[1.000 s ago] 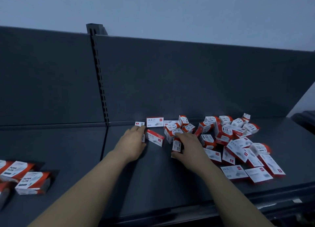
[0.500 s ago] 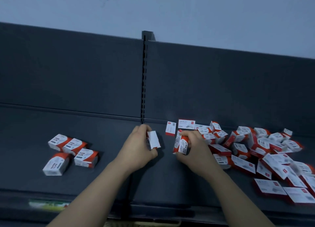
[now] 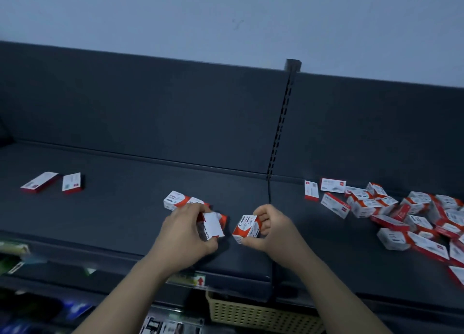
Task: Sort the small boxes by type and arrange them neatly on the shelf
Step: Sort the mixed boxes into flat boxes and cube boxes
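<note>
The left hand (image 3: 184, 233) grips a white-faced box (image 3: 212, 224) and the right hand (image 3: 275, 230) a red-cornered box (image 3: 247, 226), both over the shelf (image 3: 125, 208), near a small group of boxes (image 3: 175, 199). Sorting is under way, I think; next, each box must be set beside its own type.

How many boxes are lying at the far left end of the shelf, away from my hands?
2. A long flat box lies furthest left, and a shorter box sits just right of it. More could be hidden beyond the picture's left edge.
</note>
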Demonstrator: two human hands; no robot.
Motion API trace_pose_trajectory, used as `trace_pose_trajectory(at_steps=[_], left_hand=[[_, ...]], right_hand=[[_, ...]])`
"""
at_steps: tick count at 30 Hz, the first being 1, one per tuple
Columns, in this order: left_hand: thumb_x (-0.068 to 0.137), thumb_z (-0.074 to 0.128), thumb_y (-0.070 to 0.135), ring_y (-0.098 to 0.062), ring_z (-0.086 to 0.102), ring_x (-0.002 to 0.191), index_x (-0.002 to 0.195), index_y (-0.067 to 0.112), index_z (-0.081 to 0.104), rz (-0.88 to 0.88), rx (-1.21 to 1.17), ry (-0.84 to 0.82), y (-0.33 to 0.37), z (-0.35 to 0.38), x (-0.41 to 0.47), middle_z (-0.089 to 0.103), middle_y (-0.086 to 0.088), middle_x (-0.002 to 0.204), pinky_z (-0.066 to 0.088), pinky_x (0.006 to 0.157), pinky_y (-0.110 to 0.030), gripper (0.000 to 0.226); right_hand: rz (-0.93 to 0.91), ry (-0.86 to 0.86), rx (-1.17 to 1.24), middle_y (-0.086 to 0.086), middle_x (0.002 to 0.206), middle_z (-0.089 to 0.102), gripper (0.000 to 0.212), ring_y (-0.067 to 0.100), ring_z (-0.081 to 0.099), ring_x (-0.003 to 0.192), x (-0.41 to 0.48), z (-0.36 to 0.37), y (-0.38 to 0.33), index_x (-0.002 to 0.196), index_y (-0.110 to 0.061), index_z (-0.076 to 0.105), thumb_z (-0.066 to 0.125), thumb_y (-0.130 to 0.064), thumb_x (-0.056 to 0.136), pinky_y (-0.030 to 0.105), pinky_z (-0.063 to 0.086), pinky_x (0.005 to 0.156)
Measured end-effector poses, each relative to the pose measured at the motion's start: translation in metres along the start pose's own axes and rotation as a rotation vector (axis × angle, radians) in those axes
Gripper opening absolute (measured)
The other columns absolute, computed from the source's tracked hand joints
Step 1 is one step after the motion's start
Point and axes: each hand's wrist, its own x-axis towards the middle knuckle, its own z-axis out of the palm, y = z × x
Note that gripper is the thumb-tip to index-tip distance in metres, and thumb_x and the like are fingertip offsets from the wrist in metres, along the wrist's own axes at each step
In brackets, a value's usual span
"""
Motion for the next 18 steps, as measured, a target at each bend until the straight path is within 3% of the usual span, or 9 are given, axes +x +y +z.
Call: trace_pose_trajectory(at_steps=[4,11,18], left_hand=[[0.065,0.071,0.042,-0.011,0.047,0.102,0.111,0.034,0.053,0.006,0.102,-0.073,-0.024,-0.011,-0.006,0.055,0.016,0.102,0.044,0.090,-0.033,0.051],[0.074,0.073,0.041,-0.015,0.040,0.118,0.130,0.029,0.052,0.038,0.014,-0.089,-0.053,-0.007,0.007,0.050,0.009,0.125,0.039,0.098,-0.027,0.061],[0.084,0.063,0.046,-0.022,0.038,0.127,0.144,0.021,0.036,-0.023,0.156,-0.089,-0.062,-0.004,0.036,0.043,-0.001,0.137,0.038,0.102,-0.033,0.071]], right_hand=[[0.022,0.005,-0.049,-0.013,0.100,0.060,0.047,0.000,0.062,0.083,-0.003,0.028,-0.010,0.098,-0.036,0.052,0.084,-0.038,0.063,0.026,0.056,0.076],[0.115,0.059,-0.174,-0.022,0.099,0.059,0.034,0.000,0.056,0.091,-0.006,0.054,-0.016,0.089,-0.035,0.050,0.078,-0.039,0.071,0.024,0.049,0.074],[0.076,0.137,-0.167,-0.011,0.107,0.051,0.031,0.005,0.053,0.091,0.017,0.071,-0.018,0.096,-0.030,0.051,0.075,-0.031,0.076,0.025,0.047,0.079]])
